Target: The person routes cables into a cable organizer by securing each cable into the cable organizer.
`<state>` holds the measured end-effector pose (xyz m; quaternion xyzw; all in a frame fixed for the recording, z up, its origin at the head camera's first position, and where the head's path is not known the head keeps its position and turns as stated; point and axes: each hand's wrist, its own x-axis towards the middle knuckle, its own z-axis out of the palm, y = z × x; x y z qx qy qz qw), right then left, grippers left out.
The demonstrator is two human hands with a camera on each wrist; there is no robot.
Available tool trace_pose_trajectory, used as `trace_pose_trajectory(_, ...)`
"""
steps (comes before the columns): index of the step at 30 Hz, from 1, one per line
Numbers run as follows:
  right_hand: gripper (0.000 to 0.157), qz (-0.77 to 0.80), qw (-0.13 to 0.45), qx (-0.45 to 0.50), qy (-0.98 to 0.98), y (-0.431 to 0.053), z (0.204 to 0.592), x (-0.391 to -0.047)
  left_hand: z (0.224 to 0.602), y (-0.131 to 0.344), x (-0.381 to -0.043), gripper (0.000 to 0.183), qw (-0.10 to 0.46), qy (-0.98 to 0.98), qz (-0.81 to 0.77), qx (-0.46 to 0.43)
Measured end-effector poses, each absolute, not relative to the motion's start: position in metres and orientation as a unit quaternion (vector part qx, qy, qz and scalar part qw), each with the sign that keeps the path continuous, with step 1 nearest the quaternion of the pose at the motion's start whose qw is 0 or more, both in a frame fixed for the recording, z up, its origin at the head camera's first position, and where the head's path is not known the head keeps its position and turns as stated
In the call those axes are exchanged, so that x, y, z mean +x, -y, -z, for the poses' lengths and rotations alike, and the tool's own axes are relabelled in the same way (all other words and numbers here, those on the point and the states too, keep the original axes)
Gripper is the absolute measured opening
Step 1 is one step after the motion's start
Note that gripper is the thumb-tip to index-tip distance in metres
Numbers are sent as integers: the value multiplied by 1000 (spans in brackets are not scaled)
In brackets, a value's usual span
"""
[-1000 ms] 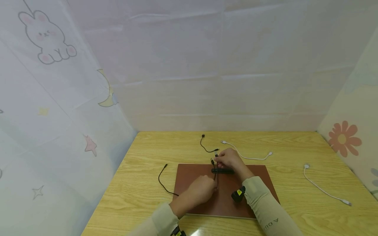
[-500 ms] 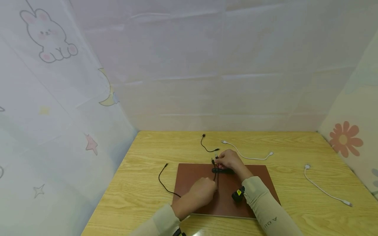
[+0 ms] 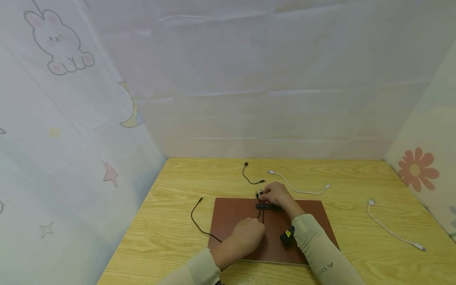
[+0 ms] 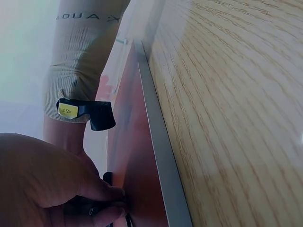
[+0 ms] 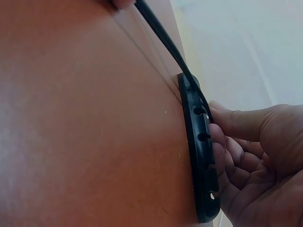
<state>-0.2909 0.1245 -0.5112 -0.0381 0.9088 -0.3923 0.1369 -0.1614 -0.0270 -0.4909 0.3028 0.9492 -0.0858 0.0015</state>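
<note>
A black cable organizer [image 3: 265,206] with several slots lies near the far edge of a brown board [image 3: 228,209]. My right hand [image 3: 277,194] is just behind it, pinching a black USB cable [image 5: 163,38] close to its metal plug [image 3: 261,191]. In the right wrist view that cable crosses the organizer [image 5: 202,151] near one end; whether it sits inside a slot I cannot tell. Beside it, a second black cable's plug [image 3: 257,195] stands at the organizer. My left hand [image 3: 247,237], over the board, pinches the cable on the near side; its fingertips are hidden from the head view.
Another black cable [image 3: 194,217] lies at the left, running onto the board under my left arm. A short black cable [image 3: 246,174] and a white cable [image 3: 299,190] lie behind the board. One more white cable [image 3: 388,229] is at the right on the wooden table [image 3: 356,178].
The plug by my right hand has come nearer to the organizer, now about level with the other plug. My left hand has shifted slightly right. The right hand has come slightly nearer.
</note>
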Motion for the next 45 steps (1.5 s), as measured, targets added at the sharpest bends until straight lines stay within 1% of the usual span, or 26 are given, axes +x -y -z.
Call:
trace_pose_trajectory(10, 10, 362, 124, -52, -922, -127, 514, -292, 494, 20, -159, 14, -1, -941, 115, 318)
trace_pose_trajectory(21, 10, 339, 115, -75, -931, -130, 511, -288, 496, 17, -158, 17, -9, -931, 124, 343)
trace_pose_trajectory(29, 13, 338, 101, -85, -932, -128, 514, -289, 494, 19, -156, 14, 7, -937, 128, 326)
trace_pose_trajectory(35, 14, 336, 84, -89, -934, -125, 517, -288, 495, 19, -155, 13, 5, -938, 131, 321)
trace_pose_trajectory(38, 12, 336, 81, -89, -934, -124, 517, -289, 496, 18, -155, 13, 5, -940, 131, 315)
trace_pose_trajectory(45, 13, 334, 76, -93, -935, -122, 516, -288, 490, 15, -151, 9, 8, -942, 147, 300)
